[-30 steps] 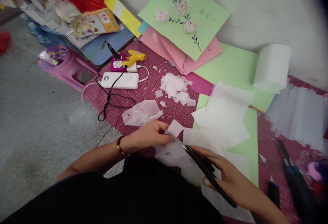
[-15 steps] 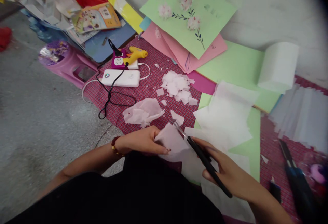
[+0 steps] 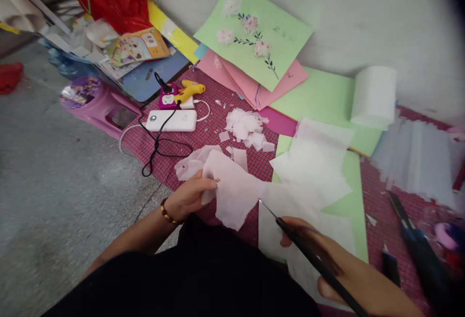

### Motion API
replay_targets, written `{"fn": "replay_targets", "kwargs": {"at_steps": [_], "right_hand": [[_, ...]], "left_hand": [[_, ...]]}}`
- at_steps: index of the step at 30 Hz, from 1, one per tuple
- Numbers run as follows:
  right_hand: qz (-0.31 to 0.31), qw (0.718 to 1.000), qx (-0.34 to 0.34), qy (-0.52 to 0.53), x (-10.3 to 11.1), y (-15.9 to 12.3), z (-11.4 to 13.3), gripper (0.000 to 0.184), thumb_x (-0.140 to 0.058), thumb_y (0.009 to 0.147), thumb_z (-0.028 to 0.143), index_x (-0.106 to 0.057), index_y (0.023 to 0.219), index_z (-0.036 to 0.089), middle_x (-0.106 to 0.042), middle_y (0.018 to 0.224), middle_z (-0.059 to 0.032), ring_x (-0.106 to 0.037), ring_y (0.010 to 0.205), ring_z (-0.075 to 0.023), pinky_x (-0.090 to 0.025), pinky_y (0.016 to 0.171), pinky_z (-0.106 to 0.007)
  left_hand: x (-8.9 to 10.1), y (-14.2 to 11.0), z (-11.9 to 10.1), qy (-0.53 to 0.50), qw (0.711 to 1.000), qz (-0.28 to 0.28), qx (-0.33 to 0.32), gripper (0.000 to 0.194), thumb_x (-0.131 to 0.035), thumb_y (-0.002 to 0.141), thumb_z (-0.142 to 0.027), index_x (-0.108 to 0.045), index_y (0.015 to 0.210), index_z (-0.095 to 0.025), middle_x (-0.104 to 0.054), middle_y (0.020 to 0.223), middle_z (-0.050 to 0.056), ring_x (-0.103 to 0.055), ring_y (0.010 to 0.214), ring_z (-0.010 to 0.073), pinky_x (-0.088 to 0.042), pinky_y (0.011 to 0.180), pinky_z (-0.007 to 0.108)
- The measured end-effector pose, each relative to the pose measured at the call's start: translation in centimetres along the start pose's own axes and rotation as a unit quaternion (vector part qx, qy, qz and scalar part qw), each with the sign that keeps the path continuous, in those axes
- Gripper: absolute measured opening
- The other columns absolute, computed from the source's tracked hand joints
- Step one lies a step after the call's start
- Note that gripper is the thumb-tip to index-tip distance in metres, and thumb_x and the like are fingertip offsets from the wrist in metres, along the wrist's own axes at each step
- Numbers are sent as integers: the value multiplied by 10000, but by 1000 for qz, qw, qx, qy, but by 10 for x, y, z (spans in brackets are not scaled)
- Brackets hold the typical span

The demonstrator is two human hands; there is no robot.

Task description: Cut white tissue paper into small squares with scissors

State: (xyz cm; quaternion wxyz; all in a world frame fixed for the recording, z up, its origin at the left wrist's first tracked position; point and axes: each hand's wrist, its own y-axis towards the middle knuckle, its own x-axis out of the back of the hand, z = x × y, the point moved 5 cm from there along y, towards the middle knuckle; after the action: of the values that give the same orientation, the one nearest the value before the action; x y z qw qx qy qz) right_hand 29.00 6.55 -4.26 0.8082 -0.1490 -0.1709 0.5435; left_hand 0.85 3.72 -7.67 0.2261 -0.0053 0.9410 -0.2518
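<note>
My left hand (image 3: 187, 195), with a bead bracelet at the wrist, pinches the left edge of a thin white tissue sheet (image 3: 234, 192) and holds it up over the red checked cloth (image 3: 207, 135). My right hand (image 3: 329, 266) grips black scissors (image 3: 308, 254), blades pointing up-left and closed, their tip just clear of the sheet's right edge. A small cut square (image 3: 240, 157) lies on the cloth just beyond the sheet. A heap of cut tissue squares (image 3: 247, 126) lies further back.
More tissue sheets (image 3: 312, 162) lie on green paper (image 3: 350, 201). A tissue roll (image 3: 374, 97), a flower picture on green card (image 3: 254, 31), a yellow glue gun (image 3: 189, 88), a white power bank (image 3: 172, 120) with black cable and a pink stool (image 3: 98, 104) surround the cloth.
The cut square dropped onto the cloth. My left hand lifted the remaining sheet up and left, and my right hand drew the scissors back and down, away from it.
</note>
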Motion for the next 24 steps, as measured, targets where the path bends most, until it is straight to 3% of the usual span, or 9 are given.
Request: {"fn": "replay_targets", "kwargs": {"at_steps": [3,6,13,18,21,24], "right_hand": [[6,1000,-6,-7,-3,9,15,740,-724,724,258,-455,1413,285,-541,1402,-102,-582,1195,-322,-449,1029,-467],[0,1000,-1,-9,-3,15,22,722,-737,738,329,-474,1404,242,-510,1431,-131,-573,1200,-330,-469,1010,-464],[-20,1000,-3,0,-2,16,13,718,-732,749,472,-497,1389,245,-542,1401,-133,-581,1184,-334,-491,986,-460],[-42,999,-16,9,-3,18,8,633,-705,777,467,-542,1347,246,-568,1374,-113,-592,1165,-313,-498,974,-425],[-52,998,-43,8,-3,20,6,583,-684,794,457,-569,1323,241,-612,1313,-108,-651,1042,-286,-552,873,-402],[-53,997,-51,-13,-4,21,6,528,-699,785,437,-622,1267,236,-648,1259,-99,-660,1011,-284,-552,870,-406]], "left_hand": [[0,0,4,-43,999,-21,-4,323,-763,565,-252,-633,845,-154,-701,767,33,-657,715,167,-513,693,271],[-3,-2,4,-27,999,-29,-5,294,-785,571,-236,-646,811,-138,-700,749,34,-630,658,142,-503,656,241],[-8,-2,4,15,1000,-10,-10,286,-761,619,-260,-632,852,-156,-681,752,20,-614,680,142,-492,662,228],[-7,-1,5,18,1000,-11,-8,310,-736,633,-224,-620,907,-134,-668,763,-9,-600,699,126,-479,684,212],[-6,-1,3,13,1000,-13,-5,336,-754,613,-235,-619,903,-130,-672,785,3,-603,706,131,-481,674,212],[-9,-2,0,16,1000,-5,1,391,-794,574,-262,-617,898,-134,-676,800,18,-606,696,131,-494,670,225]]}}
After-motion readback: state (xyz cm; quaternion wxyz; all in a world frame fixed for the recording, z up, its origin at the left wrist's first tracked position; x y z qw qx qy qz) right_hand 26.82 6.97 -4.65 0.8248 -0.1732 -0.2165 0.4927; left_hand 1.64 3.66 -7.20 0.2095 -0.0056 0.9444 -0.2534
